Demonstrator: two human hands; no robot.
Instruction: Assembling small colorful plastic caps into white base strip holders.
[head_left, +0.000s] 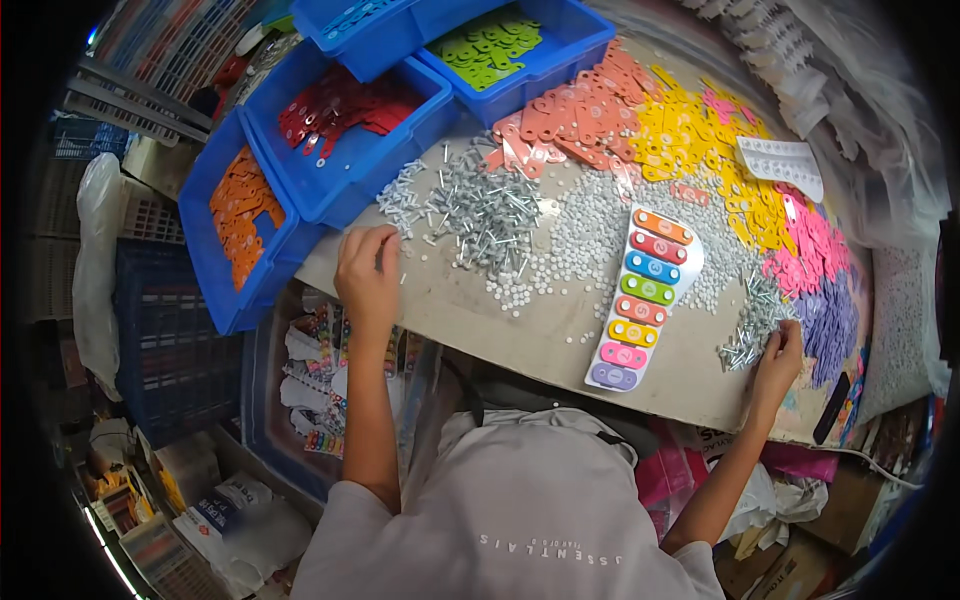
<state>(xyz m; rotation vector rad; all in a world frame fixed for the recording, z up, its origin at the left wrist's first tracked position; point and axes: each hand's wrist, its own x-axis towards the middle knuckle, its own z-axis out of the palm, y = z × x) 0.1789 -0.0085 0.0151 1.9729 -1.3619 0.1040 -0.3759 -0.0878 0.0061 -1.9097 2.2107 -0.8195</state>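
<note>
A toy xylophone (646,290) with a white base and a row of coloured bars lies on the table right of centre, with neither hand touching it. My left hand (367,268) is at the table's edge with its fingers curled together, beside a small heap of white-and-silver pins (402,198). Whatever its fingertips hold is too small to make out. Farther right, my right hand (780,362) has its fingers bent in at the edge of a smaller heap of silver pins (757,318). Its fingertips press together there, and what is between them is hidden.
A large heap of silver pins (487,205) and scattered white caps (590,225) cover the table's middle. Around them lie salmon (580,112), yellow (690,130), pink (812,245) and purple (828,325) bars. Blue bins (330,195) stand left; a tub of finished toys (265,400) sits below.
</note>
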